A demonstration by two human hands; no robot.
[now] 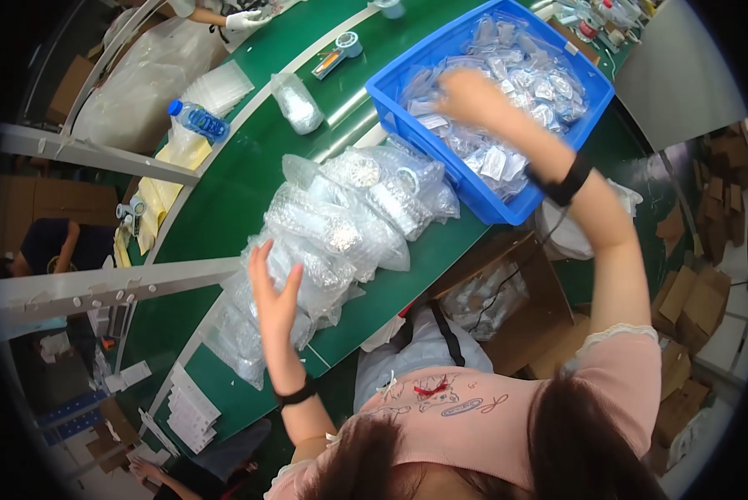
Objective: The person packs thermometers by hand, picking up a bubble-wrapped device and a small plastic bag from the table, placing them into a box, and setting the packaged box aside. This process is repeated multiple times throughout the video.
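Observation:
Several clear bubble-wrap bags (307, 225) with white round-headed items inside lie in an overlapping row along the green table. At the near left side of this row is my left hand (276, 292), its fingers spread and nothing gripped in them. Up to the right, my right hand (472, 96) reaches into a blue plastic bin (495, 204). Small clear plastic bags (545, 87) with white labels or parts fill that bin, and my right hand is over or among them. Motion smears its fingers, so whether they hold a bag is unclear.
A single wrapped piece (297, 104) and an orange-and-white round-headed device (339, 55) lie farther back on the green table (215, 187). A blue-labelled bottle (197, 121) lies by a metal frame (115, 287). Open cardboard boxes (691, 300) stand right. A co-worker's gloved hand (245, 20) shows far left.

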